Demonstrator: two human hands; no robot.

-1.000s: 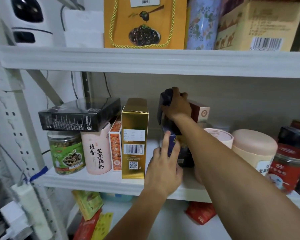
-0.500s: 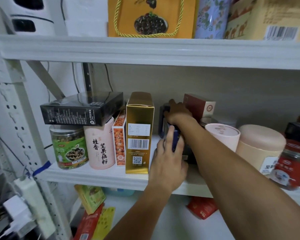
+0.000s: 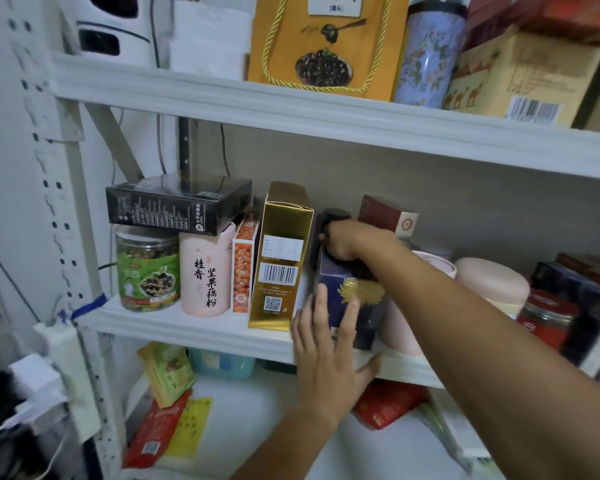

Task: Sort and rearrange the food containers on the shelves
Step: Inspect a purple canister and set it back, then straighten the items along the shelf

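On the middle shelf (image 3: 187, 327) a navy box with a gold flower (image 3: 347, 289) stands right of a tall gold box (image 3: 281, 258). My left hand (image 3: 329, 344) presses its straight, spread fingers against the navy box's front, thumb out along the shelf edge. My right hand (image 3: 343, 239) reaches in over the navy box and grips the top of a dark box (image 3: 333, 216) standing behind it. A maroon box (image 3: 385, 216) stands just right of that hand. My right forearm hides the navy box's right side.
At the left of the shelf stand a green nut jar (image 3: 148, 271), a pink canister (image 3: 207, 271) and a thin orange box (image 3: 245, 265), with a black box (image 3: 177, 204) lying across the first two. Pink tubs (image 3: 492, 282) and a red jar (image 3: 548, 320) crowd the right.
My right hand has brought the dark box down from mid-air to stand behind the navy box. My left hand's fingers have spread wider on the navy box's front.
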